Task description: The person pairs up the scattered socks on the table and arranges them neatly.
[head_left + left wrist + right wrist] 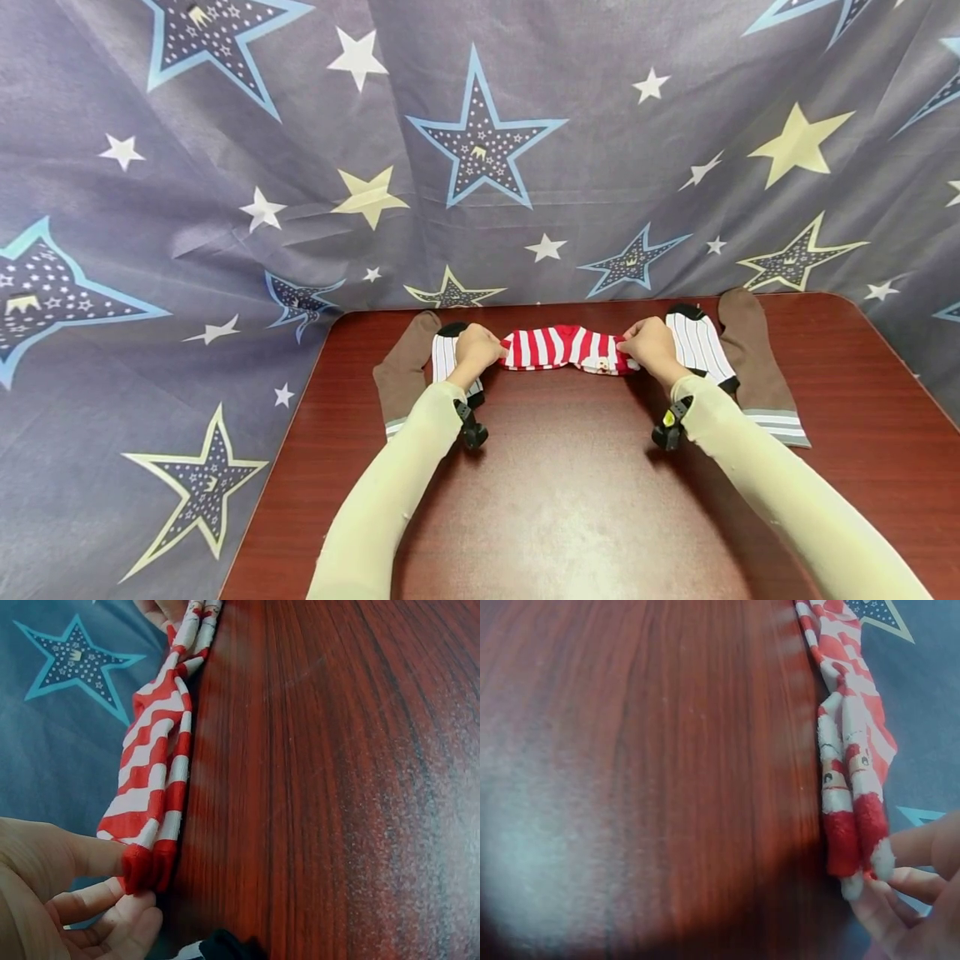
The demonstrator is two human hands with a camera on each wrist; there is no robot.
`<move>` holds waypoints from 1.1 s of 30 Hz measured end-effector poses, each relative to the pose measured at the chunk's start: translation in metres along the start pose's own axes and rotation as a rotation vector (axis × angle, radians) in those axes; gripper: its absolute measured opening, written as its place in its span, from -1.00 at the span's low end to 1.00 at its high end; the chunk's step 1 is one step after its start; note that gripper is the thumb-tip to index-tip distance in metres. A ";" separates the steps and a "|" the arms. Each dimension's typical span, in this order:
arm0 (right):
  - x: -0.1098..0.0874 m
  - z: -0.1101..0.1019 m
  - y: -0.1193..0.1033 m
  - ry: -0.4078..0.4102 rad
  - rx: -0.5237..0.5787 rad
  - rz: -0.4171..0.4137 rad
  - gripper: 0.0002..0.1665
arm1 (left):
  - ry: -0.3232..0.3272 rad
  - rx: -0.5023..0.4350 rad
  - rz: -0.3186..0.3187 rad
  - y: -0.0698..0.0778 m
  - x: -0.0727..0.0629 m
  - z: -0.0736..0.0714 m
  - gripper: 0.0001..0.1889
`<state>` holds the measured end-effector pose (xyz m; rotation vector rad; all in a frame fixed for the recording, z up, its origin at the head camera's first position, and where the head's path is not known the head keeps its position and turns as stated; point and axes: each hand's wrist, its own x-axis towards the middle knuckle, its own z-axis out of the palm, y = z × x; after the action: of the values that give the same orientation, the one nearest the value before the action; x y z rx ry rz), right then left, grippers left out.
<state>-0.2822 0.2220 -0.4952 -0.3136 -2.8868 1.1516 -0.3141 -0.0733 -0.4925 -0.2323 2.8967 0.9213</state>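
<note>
A pair of red-and-white striped socks (542, 348) stretches sideways between my two hands near the table's far edge. My left hand (477, 347) pinches the red end between thumb and fingers; in the left wrist view two layers (157, 780) lie side by side there. At the other end, my right hand (651, 343) pinches the socks by the part with white fuzzy tips and a small face pattern (855, 776). Beside the left hand, a white pinstriped sock (442, 357) is partly hidden by it. Another white pinstriped sock (699, 346) lies right of my right hand.
A brown sock (405, 375) lies at the far left of the reddish wooden table (570, 492), and another brown sock (753, 358) with grey-and-white bands lies at the right. Behind the table hangs a grey star-patterned cloth (585, 192).
</note>
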 end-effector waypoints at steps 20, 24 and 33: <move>0.011 0.000 -0.004 -0.022 -0.013 0.001 -0.80 | 0.020 0.089 -0.051 0.006 0.015 0.003 -0.91; 0.012 -0.001 -0.005 -0.018 -0.024 -0.002 -0.80 | 0.021 0.079 -0.047 0.007 0.014 0.003 -0.91; 0.015 -0.002 -0.007 -0.018 -0.035 -0.004 -0.79 | 0.043 0.065 -0.062 0.008 0.012 0.004 -0.91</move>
<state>-0.2977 0.2213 -0.4901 -0.2998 -2.9246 1.1093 -0.3276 -0.0659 -0.4926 -0.3393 2.9347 0.8207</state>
